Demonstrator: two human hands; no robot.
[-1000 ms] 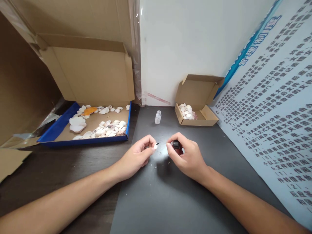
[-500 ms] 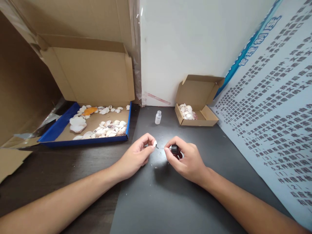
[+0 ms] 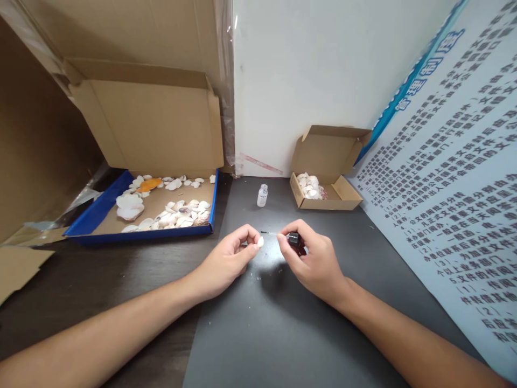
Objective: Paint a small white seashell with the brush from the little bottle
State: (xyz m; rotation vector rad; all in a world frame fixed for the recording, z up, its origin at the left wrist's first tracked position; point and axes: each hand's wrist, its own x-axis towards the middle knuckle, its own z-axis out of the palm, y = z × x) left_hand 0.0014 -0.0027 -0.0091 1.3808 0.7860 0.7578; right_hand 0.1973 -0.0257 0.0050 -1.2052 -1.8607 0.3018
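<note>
Left hand [image 3: 228, 258] pinches a shell [image 3: 260, 242]; vial [image 3: 262, 195] stands beyond.

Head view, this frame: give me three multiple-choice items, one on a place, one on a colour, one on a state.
1. Where does the small clear bottle stand?
A. in the blue tray
B. on the dark mat between the blue tray and the small cardboard box
C. in the right hand

2. What colour is the odd shell in the blue tray?
A. orange
B. green
C. black

3. How is the small cardboard box?
A. taped shut
B. crushed flat
C. open, shells inside

Answers: 1 B, it stands alone on the mat. 2 A, one orange shell lies among white ones. 3 C, its lid stands up and shells show inside.
</note>
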